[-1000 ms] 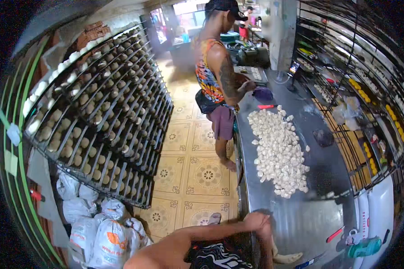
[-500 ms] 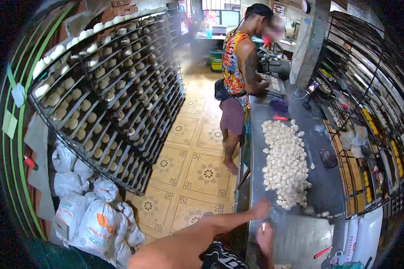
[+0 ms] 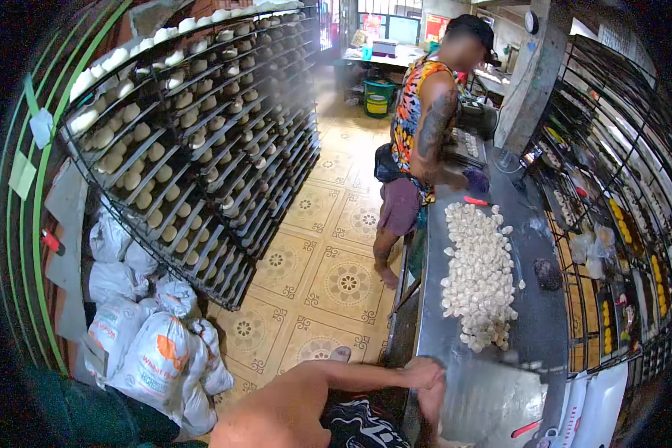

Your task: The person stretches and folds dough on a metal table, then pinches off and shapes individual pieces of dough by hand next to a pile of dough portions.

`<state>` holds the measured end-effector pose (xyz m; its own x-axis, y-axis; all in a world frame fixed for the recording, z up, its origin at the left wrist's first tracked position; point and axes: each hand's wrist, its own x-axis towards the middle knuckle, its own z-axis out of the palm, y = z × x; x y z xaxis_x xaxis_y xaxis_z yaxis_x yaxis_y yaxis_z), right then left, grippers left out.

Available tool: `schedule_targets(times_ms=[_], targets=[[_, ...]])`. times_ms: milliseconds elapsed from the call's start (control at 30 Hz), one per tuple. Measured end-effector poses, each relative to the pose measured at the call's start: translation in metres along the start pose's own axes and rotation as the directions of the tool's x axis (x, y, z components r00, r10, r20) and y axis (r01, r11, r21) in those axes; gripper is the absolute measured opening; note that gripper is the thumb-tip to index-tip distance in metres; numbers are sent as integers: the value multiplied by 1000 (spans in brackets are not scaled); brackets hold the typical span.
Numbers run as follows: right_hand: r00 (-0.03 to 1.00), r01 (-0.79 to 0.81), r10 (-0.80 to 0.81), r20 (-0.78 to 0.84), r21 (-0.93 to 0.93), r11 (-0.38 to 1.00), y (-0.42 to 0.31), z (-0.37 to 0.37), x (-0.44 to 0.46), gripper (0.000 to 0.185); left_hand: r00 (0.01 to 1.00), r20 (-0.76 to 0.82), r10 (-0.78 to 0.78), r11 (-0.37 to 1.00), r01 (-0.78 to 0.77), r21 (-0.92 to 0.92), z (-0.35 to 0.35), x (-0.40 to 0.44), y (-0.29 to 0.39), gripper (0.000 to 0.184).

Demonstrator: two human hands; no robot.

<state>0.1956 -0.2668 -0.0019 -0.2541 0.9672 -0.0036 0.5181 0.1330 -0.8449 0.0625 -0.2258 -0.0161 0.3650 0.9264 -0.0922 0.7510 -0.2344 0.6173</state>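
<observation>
My left hand [image 3: 423, 370] and my right hand [image 3: 431, 399] are brought together over the near left edge of the metal table [image 3: 530, 313]. Their fingers are curled against each other, and whatever lies between them is hidden. Just beyond them a long heap of small pale dough pieces [image 3: 479, 276] covers the table. Right of my hands lies a shiny flat sheet [image 3: 493, 403], with a few dough pieces [image 3: 534, 366] along its far edge. A red-handled tool [image 3: 526, 429] rests near its right side.
A co-worker [image 3: 425, 112] stands at the table's far left, one hand near a purple bundle [image 3: 476, 179]. A tilted rack of dough rounds [image 3: 194, 157] is on the left, above white sacks [image 3: 153, 358]. Another rack [image 3: 620, 201] lines the right side. A dark bundle [image 3: 547, 274] sits near it.
My hands were apart, with a small white piece showing in the right; now they meet. The co-worker has turned and brought an arm down toward the purple bundle. The view has shifted slightly.
</observation>
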Motion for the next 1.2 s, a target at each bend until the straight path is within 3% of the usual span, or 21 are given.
schedule_targets(times_ms=[100, 167, 233, 433, 467, 500, 600, 667, 700, 733, 767, 800, 833, 900, 933, 1000, 1033, 1067, 1100, 1167, 1200], targets=[[999, 46, -46, 16, -59, 997, -5, -4, 11, 27, 982, -109, 156, 970, -132, 202, 48, 36, -38, 12], [997, 77, -75, 25, -99, 992, -6, -7, 22, 29, 988, -153, -29, 993, 46, 105, -20, 15, -3, 12], [996, 87, -82, 46, -135, 987, -6, -7, 18, 32, 967, -255, 17, 998, -3, 57, -31, 16, -6, 12], [996, 90, -86, 31, -200, 976, 6, -15, 9, 40, 602, -754, 261, 919, -393, 4, -29, 59, -6, 15], [996, 90, -87, 25, -194, 977, 7, -10, 7, 41, 834, -417, 361, 858, -472, -203, -2, 68, -27, 20], [996, 88, -86, 18, -191, 978, 7, -6, 6, 43, 879, -15, 477, 793, -438, -424, 34, 72, -48, 25], [997, 69, -71, -1, -214, 974, 17, -11, -6, 48, 972, 21, 233, 945, -221, -242, 87, 43, -61, 31], [978, 118, -172, -121, -362, 925, 41, -6, -17, 52, 957, 112, 268, 953, -247, -173, 51, 18, -37, 27], [977, 178, -191, -91, -138, 974, 21, -7, -12, 48, 972, -11, 235, 961, -234, -151, 34, 2, -19, 21], [1000, 17, -20, -17, -166, 986, 20, -5, -11, 41, 970, -120, 213, 964, -228, -137, 19, -7, -7, 16], [986, -154, 164, 41, -191, 969, 29, -3, -13, 36, 970, 243, -27, 994, 51, -96, 2, -5, 4, 15], [966, -260, 258, -35, -176, 949, 32, -3, -23, 36, 960, 263, -95, 986, 56, 155, -18, -5, 20, 17], [967, -254, 252, -36, -200, 946, 35, 1, -24, 31, 975, -107, 194, 976, -203, -82, 35, 6, -30, 16], [980, -194, 200, -3, -251, 948, 38, 6, -13, 23, 996, 61, 66, 998, -67, 18, -1, 12, -12, 14], [987, -141, 155, 30, -275, 951, 36, 4, -7, 22, 985, -34, 168, 985, -169, -19, 4, 19, -19, 15], [991, -123, 132, 16, -268, 955, 26, -7, 1, 21, 987, -132, 87, 978, -59, 198, -5, 42, -4, 24], [996, -64, 79, 46, -274, 960, 17, -12, 2, 20, 986, -132, -104, 979, 125, 161, 5, 59, -13, 24], [997, -3, 25, 76, -279, 960, 10, -14, 2, 21, 967, -237, -91, 993, 106, 52, -3, 63, -16, 26], [995, 58, -31, 96, -286, 956, 6, -21, 3, 23, 937, -341, -80, 996, 65, -55, -10, 73, -15, 30], [1000, -14, 17, 14, -212, 977, 21, -30, 6, 25, 771, -571, 282, 943, -333, 16, -34, 72, 11, 36], [998, -61, 57, -35, -133, 989, 30, -28, 9, 28, 776, -556, 298, 939, -343, 24, -39, 65, 19, 36]])
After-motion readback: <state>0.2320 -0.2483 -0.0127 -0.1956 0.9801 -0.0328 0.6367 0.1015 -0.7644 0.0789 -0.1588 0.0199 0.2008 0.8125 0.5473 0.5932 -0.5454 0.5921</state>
